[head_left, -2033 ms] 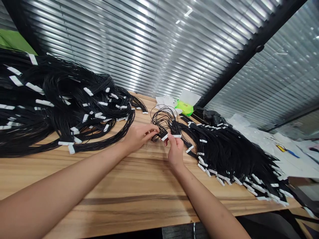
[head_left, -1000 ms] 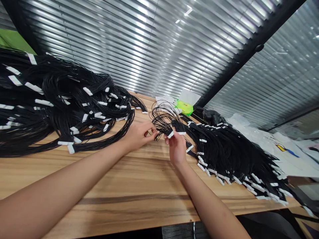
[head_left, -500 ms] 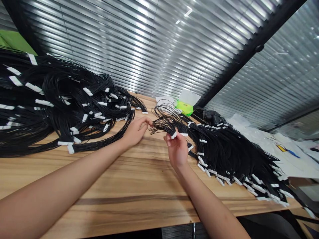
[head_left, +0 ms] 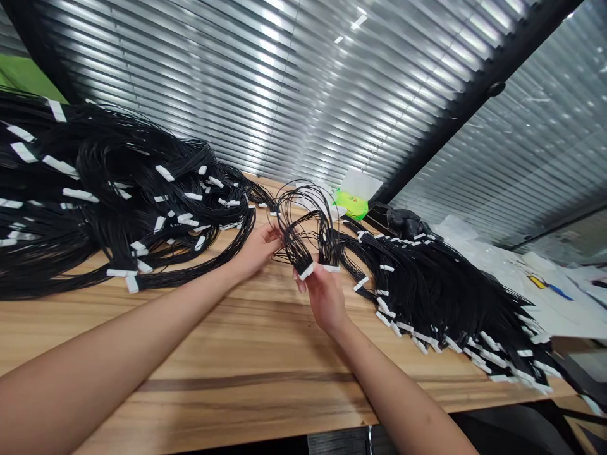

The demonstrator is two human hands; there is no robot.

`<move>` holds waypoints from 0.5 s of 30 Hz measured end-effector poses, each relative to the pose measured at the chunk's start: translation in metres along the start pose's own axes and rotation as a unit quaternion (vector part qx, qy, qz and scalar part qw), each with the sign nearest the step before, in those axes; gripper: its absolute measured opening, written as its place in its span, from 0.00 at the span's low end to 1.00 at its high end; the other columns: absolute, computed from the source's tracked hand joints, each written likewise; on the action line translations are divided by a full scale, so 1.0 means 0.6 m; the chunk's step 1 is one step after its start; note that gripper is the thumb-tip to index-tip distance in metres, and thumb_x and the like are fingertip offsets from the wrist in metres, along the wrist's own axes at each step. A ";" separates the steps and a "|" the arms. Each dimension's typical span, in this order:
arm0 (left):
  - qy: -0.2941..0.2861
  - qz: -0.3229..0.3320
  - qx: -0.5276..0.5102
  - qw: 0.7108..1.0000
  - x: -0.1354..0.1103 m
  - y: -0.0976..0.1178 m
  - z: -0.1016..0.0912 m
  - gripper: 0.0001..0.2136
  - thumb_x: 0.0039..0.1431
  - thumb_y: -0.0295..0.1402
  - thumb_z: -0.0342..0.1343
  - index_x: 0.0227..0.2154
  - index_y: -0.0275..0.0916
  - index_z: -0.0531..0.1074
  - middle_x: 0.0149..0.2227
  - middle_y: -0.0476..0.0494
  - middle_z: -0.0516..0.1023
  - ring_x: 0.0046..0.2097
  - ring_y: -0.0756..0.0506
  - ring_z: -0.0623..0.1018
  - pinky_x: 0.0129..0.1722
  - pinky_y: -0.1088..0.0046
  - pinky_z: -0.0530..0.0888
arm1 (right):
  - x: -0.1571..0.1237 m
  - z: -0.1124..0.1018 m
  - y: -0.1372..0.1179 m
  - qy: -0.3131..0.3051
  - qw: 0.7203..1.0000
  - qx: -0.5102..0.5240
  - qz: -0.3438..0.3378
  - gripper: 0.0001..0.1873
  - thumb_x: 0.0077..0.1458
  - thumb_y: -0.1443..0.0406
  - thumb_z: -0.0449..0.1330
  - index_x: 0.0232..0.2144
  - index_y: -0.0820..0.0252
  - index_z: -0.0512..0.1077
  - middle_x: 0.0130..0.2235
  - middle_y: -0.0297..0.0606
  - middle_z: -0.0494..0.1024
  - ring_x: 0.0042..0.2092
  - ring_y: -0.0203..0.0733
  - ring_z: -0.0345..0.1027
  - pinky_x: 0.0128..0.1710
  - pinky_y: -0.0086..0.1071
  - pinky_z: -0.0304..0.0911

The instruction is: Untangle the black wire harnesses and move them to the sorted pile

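A looped black wire harness (head_left: 303,218) with white connectors at its ends stands between my hands, above the wooden table (head_left: 246,354). My right hand (head_left: 325,294) is closed around its lower part, just beneath two white connectors (head_left: 306,272). My left hand (head_left: 260,249) pinches the wires at the left side of the loop; its fingertips are partly covered by the strands. To the left lies a large heap of black wire harnesses (head_left: 156,164) with white connectors. On the right, more harnesses (head_left: 441,291) lie side by side, their connectors towards the table's front edge.
Behind the loop, a bright green packet (head_left: 351,203) and white paper sit near the ribbed metallic blinds (head_left: 265,82). A black object (head_left: 405,222) lies behind the right-hand harnesses. Farther right, a yellow and blue tool (head_left: 550,286) rests on a white surface.
My right hand has moved left and slightly down with the connectors. The held wires now stand up in a taller, rounder loop. My left hand stays nearly in place.
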State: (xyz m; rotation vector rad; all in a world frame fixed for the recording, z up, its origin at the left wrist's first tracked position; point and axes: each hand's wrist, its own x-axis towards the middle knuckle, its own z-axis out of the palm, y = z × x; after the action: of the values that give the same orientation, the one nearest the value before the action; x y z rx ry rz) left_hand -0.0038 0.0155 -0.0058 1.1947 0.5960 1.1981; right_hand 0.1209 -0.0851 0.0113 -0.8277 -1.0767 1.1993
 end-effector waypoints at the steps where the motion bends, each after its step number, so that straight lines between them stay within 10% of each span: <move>1: 0.015 -0.006 -0.025 1.000 0.001 0.000 0.000 0.15 0.41 0.34 0.68 0.30 0.37 0.68 0.35 0.45 0.79 0.41 0.47 0.77 0.47 0.69 0.71 | 0.000 0.000 0.003 -0.009 1.000 -0.007 0.008 0.14 0.51 0.55 0.57 0.23 0.59 0.67 0.24 0.34 0.69 0.24 0.35 0.56 0.27 0.33 0.55; 15: 0.089 -0.082 -0.125 0.985 0.005 0.002 -0.009 0.12 0.47 0.37 0.62 0.34 0.39 0.70 0.33 0.47 0.78 0.39 0.47 0.77 0.40 0.71 0.73 | 0.002 -0.001 0.022 0.000 0.999 0.001 0.032 0.13 0.50 0.55 0.59 0.27 0.59 0.69 0.24 0.33 0.72 0.22 0.35 0.55 0.27 0.33 0.55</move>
State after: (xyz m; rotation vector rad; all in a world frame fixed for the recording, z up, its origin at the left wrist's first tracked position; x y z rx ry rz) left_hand -0.0083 0.0202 -0.0056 0.8175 0.6436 1.2063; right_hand 0.1174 -0.0814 -0.0011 -0.8654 -1.0557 1.2541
